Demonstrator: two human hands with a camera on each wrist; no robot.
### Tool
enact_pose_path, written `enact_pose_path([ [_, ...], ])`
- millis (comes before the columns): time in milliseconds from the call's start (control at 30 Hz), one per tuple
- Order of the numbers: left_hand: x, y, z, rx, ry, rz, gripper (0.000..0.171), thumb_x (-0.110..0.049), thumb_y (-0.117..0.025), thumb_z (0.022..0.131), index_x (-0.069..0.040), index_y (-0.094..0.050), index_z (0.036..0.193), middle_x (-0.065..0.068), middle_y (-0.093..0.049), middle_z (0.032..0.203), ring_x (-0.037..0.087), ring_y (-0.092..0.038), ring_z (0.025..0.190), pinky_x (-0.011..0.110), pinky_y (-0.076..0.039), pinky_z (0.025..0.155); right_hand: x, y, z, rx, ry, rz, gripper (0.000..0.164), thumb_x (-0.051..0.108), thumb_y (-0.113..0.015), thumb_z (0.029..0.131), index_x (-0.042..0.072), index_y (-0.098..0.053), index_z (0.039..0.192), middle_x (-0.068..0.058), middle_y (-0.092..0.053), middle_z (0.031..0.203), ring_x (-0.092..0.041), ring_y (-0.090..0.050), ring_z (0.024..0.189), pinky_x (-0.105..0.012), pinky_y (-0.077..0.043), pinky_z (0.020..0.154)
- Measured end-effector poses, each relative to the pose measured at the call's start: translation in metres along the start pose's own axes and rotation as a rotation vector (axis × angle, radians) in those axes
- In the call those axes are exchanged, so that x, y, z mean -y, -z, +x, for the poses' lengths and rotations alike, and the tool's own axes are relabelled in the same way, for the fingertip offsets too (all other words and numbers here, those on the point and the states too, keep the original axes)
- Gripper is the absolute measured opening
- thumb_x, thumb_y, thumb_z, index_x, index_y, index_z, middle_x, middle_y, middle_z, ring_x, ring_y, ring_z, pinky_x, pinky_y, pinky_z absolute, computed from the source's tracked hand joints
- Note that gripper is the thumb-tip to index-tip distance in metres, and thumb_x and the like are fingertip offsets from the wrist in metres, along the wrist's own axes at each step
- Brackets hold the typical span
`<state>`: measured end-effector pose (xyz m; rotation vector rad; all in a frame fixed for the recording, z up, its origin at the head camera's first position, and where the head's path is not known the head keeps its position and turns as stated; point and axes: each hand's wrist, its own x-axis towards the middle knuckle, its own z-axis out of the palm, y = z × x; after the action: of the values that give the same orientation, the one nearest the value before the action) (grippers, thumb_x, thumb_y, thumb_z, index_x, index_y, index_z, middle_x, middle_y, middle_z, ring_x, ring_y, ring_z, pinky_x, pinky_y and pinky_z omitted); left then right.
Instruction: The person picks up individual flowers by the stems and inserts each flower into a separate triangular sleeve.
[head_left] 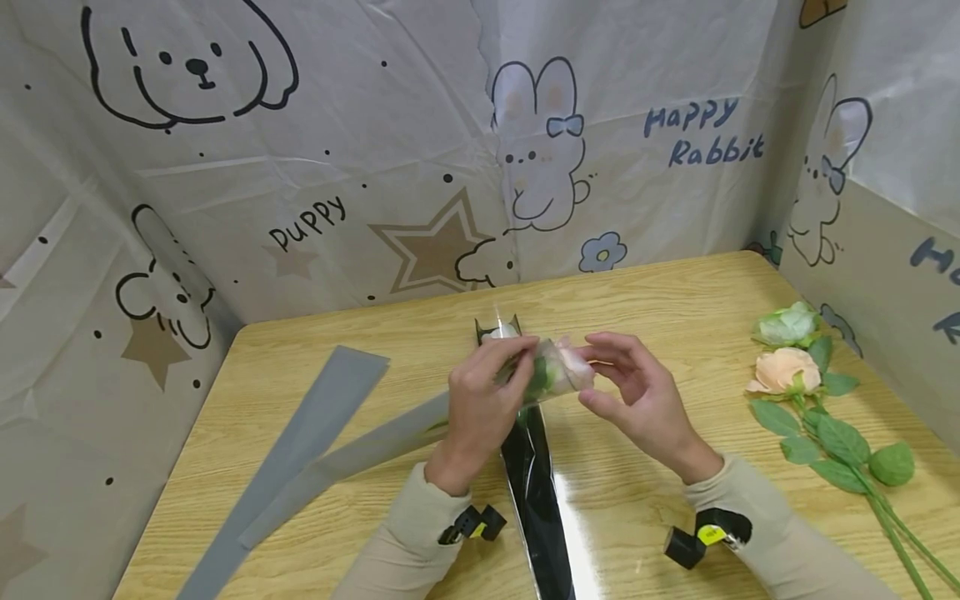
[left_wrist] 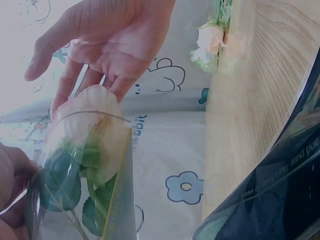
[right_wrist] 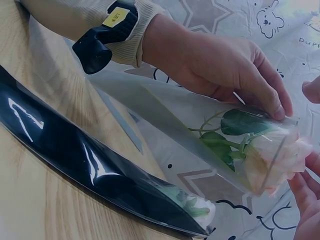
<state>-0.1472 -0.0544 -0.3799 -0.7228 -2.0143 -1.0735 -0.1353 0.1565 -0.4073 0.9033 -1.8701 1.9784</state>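
A pale pink rose (head_left: 573,368) with green leaves is inside a flower sleeve (right_wrist: 170,120), clear in front and grey behind. Its bloom pokes out past the sleeve's open end. My left hand (head_left: 483,404) pinches the sleeve's edge near that end, holding it above the table. On the other side, my right hand (head_left: 645,408) has its fingers loosely bent, with fingertips against the petals (left_wrist: 97,102); nothing is gripped in it. Below lies a black sleeve (head_left: 536,492) with a white flower (right_wrist: 202,211) at its end, crossed by the held sleeve.
A flat grey sleeve (head_left: 300,454) lies at the left of the wooden table (head_left: 652,308). Loose roses lie at the right: a peach one (head_left: 783,372) and a whitish-green one (head_left: 787,323), with long stems. Printed cloth (head_left: 420,100) hangs behind and beside the table.
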Motion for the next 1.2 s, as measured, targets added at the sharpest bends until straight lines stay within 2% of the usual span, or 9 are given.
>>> enact_pose_path([
  [233, -0.002, -0.001, -0.001, 0.005, -0.022, 0.005, 0.01, 0.002, -0.072, 0.092, 0.0, -0.078, 0.1, 0.014, -0.08, 0.094, 0.023, -0.079, 0.087, 0.026, -0.065, 0.08, -0.002, -0.003, -0.003, 0.026, -0.014, -0.022, 0.057, -0.023, -0.066, 0.082, -0.016, -0.046, 0.136, 0.004, -0.063, 0.133, -0.005, -0.063, 0.123, -0.018, -0.053, 0.106],
  [467, -0.005, -0.003, -0.003, 0.027, -0.026, 0.007, 0.01, 0.003, -0.073, 0.092, 0.001, -0.078, 0.1, 0.014, -0.08, 0.094, 0.023, -0.079, 0.088, 0.025, -0.064, 0.08, -0.003, -0.006, -0.006, 0.05, -0.035, -0.056, 0.041, -0.023, -0.066, 0.082, -0.015, -0.049, 0.119, 0.006, -0.064, 0.124, -0.004, -0.064, 0.12, -0.018, -0.054, 0.105],
  [667, -0.008, -0.004, -0.005, 0.038, -0.044, -0.005, 0.011, 0.002, -0.073, 0.092, 0.0, -0.078, 0.101, 0.013, -0.08, 0.095, 0.022, -0.078, 0.088, 0.021, -0.063, 0.079, -0.003, -0.007, -0.007, 0.092, -0.065, -0.107, 0.034, -0.02, -0.068, 0.083, -0.01, -0.05, 0.11, 0.005, -0.063, 0.119, -0.003, -0.065, 0.117, -0.019, -0.056, 0.103],
  [800, -0.009, -0.005, -0.006, 0.047, -0.069, -0.018, 0.011, 0.003, -0.073, 0.092, 0.0, -0.077, 0.101, 0.012, -0.08, 0.095, 0.02, -0.078, 0.087, 0.019, -0.062, 0.08, -0.002, -0.007, -0.007, 0.122, -0.087, -0.159, 0.029, -0.015, -0.071, 0.084, -0.005, -0.052, 0.102, 0.0, -0.067, 0.115, -0.005, -0.067, 0.115, -0.021, -0.058, 0.1],
  [1000, -0.012, -0.008, -0.007, 0.064, -0.088, -0.019, 0.011, 0.003, -0.073, 0.092, 0.001, -0.077, 0.101, 0.012, -0.079, 0.094, 0.02, -0.077, 0.085, 0.016, -0.061, 0.08, -0.004, -0.008, -0.008, 0.15, -0.074, -0.199, 0.028, -0.013, -0.074, 0.083, -0.005, -0.049, 0.093, -0.019, -0.071, 0.114, -0.005, -0.069, 0.112, -0.021, -0.061, 0.093],
  [1200, -0.014, -0.009, -0.008, 0.061, -0.096, -0.024, 0.012, 0.004, -0.073, 0.091, 0.0, -0.078, 0.101, 0.012, -0.079, 0.094, 0.015, -0.073, 0.075, 0.013, -0.058, 0.068, -0.002, -0.009, -0.008, 0.175, -0.058, -0.195, 0.034, -0.014, -0.075, 0.081, -0.002, -0.044, 0.087, -0.024, -0.073, 0.114, -0.004, -0.071, 0.11, -0.029, -0.065, 0.087],
])
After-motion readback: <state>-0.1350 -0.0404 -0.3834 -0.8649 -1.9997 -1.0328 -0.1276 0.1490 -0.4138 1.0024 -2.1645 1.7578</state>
